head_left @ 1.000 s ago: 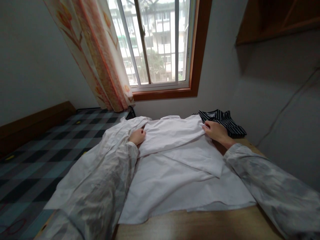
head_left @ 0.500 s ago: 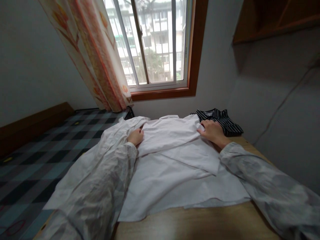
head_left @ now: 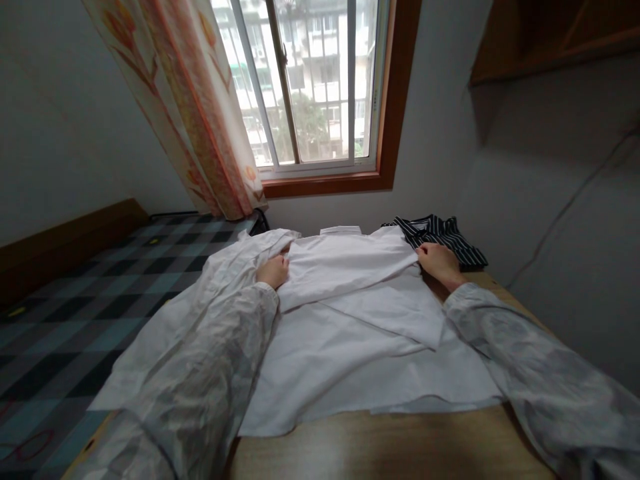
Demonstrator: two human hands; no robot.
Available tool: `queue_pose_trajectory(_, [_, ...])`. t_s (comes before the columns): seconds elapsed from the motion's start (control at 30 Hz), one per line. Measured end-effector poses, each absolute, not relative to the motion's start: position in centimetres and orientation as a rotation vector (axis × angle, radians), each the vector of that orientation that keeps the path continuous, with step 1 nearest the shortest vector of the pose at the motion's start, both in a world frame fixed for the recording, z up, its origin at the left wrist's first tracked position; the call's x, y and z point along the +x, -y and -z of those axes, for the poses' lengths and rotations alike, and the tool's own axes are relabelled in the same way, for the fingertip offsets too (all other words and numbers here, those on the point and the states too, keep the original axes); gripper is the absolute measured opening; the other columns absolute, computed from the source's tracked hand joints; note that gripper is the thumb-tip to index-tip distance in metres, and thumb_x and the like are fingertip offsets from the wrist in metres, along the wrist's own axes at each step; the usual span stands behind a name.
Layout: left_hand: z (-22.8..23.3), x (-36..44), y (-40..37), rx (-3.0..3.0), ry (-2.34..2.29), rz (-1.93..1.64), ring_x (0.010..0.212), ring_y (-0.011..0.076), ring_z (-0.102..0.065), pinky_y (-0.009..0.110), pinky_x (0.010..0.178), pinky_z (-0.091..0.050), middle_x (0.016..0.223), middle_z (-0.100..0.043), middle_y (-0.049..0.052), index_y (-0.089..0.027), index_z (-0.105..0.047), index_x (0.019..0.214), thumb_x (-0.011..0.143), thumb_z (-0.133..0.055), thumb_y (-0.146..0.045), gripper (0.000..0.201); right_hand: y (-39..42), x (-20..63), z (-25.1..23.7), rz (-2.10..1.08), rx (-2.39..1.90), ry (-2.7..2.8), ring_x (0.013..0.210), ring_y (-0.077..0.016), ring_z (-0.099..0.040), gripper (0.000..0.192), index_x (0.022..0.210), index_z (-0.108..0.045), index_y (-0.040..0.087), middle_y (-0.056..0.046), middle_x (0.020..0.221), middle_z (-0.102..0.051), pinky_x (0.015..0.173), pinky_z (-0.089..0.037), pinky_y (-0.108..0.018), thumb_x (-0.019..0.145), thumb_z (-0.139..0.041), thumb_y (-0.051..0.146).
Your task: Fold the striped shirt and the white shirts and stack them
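Here the white shirt (head_left: 350, 320) lies spread on the wooden table (head_left: 390, 447), with its hem near the front edge and a bare strip of wood free in front of it. Its left part hangs over the table side toward the bed (head_left: 75, 287). The left hand (head_left: 273, 271) is closed into a loose fist and presses on a fold at the left shoulder. The right hand (head_left: 440, 262) is curled and pinches the cloth edge at the right shoulder. A striped garment (head_left: 445, 235) lies just behind the right hand, at the far corner by the wall. Behind the table there is a window (head_left: 310, 87) with a curtain (head_left: 195, 113). The bed with a checked cover stands close at the left.
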State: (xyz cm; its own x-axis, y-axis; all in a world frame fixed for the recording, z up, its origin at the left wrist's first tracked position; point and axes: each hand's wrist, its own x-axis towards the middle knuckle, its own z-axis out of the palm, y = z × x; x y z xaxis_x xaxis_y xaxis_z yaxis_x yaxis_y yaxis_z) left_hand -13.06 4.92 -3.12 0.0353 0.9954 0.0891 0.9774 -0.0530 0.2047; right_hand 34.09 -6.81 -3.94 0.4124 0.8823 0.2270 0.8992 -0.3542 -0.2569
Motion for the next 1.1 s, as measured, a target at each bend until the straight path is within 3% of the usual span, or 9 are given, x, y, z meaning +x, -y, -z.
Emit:
queue_pose_trajectory(0.2, [1.0,-13.1,-1.5,2.463,-1.960,-0.586,0.122,0.0355,-0.073,0.043,0.105,-0.055,0.134,-0.077,0.019,-0.018,-0.072,0.127,0.103,-0.066,-0.051,0.041,8.8,32.2,3.9,0.435,-1.680,1.734,0.110,-0.0364,-0.069,0.018,0.107,-0.075,0.019,-0.017,0.112,-0.079,0.100,-0.052,-0.048,0.102,-0.061,0.029])
queue_pose_trajectory(0.27, [0.4,-13.2,0.6,2.635,-1.707,-0.652,0.117,0.0336,-0.073,0.043,0.103,-0.054,0.133,-0.076,0.016,-0.019,-0.073,0.124,0.103,-0.064,-0.058,0.044,10.9,30.8,3.9,0.383,-1.405,1.956,0.109,-0.0352,-0.070,0.014,0.108,-0.073,0.021,-0.014,0.110,-0.077,0.102,-0.054,-0.049,0.103,-0.063,0.030])
queue_pose_trajectory(0.33, [0.4,-13.5,2.9,2.663,-1.476,-0.510,0.101,0.0297,-0.075,0.040,0.094,-0.055,0.114,-0.079,0.011,-0.022,-0.074,0.113,0.104,-0.061,-0.065,0.046,13.4,29.4,4.3,0.199,-1.247,2.198,0.107,-0.0326,-0.072,0.014,0.107,-0.072,0.023,-0.012,0.108,-0.077,0.101,-0.057,-0.047,0.107,-0.063,0.034])
queue_pose_trajectory(0.4, [0.8,-13.9,4.8,2.648,-1.413,-0.433,0.095,0.0292,-0.073,0.039,0.087,-0.055,0.105,-0.078,0.010,-0.022,-0.074,0.110,0.100,-0.064,-0.065,0.045,15.7,28.3,5.2,0.022,-1.184,2.306,0.113,-0.0325,-0.073,0.017,0.115,-0.073,0.024,-0.013,0.120,-0.078,0.103,-0.059,-0.047,0.107,-0.067,0.038])
queue_pose_trajectory(0.53, [1.6,-14.4,6.4,2.516,-1.416,-0.534,0.089,0.0263,-0.070,0.037,0.080,-0.052,0.102,-0.075,0.009,-0.022,-0.072,0.101,0.096,-0.066,-0.054,0.033,18.1,27.9,7.7,-0.119,-1.190,2.309,0.146,-0.0368,-0.063,0.051,0.153,-0.061,0.024,-0.018,0.160,-0.064,0.123,-0.053,-0.055,0.108,-0.068,0.047])
queue_pose_trajectory(0.67, [0.8,-14.8,6.0,2.249,-1.264,-0.565,0.076,0.0198,-0.061,0.031,0.070,-0.048,0.087,-0.067,0.002,-0.022,-0.068,0.095,0.098,-0.062,-0.064,0.043,18.1,28.5,8.9,-0.119,-1.276,2.270,0.154,-0.0374,-0.058,0.055,0.159,-0.056,0.023,-0.019,0.168,-0.058,0.128,-0.048,-0.058,0.111,-0.062,0.049])
queue_pose_trajectory(0.77, [0.3,-15.5,6.3,2.131,-1.180,-0.515,0.074,0.0177,-0.056,0.029,0.067,-0.045,0.084,-0.062,0.000,-0.022,-0.065,0.093,0.096,-0.062,-0.073,0.051,17.9,28.6,8.5,-0.049,-1.395,2.171,0.138,-0.0385,-0.067,0.050,0.149,-0.063,0.021,-0.020,0.150,-0.070,0.119,-0.054,-0.057,0.108,-0.064,0.051])
queue_pose_trajectory(0.93, [0.9,-16.0,7.7,2.037,-1.204,-0.343,0.072,0.0163,-0.052,0.029,0.066,-0.042,0.078,-0.057,-0.003,-0.022,-0.060,0.085,0.084,-0.077,-0.069,0.050,17.6,29.3,7.5,-0.221,-1.740,1.915,0.082,-0.0276,-0.071,0.038,0.114,-0.073,0.021,-0.009,0.094,-0.076,0.077,-0.054,-0.040,0.100,-0.068,0.056])
queue_pose_trajectory(1.1, [1.1,-15.9,8.0,1.978,-1.164,-0.290,0.073,0.0158,-0.053,0.028,0.068,-0.043,0.080,-0.058,-0.004,-0.022,-0.060,0.088,0.075,-0.086,-0.069,0.055,17.1,31.0,6.9,-0.563,-1.662,1.880,0.074,-0.0229,-0.066,0.032,0.100,-0.077,0.022,-0.004,0.083,-0.073,0.067,-0.045,-0.033,0.096,-0.065,0.051])
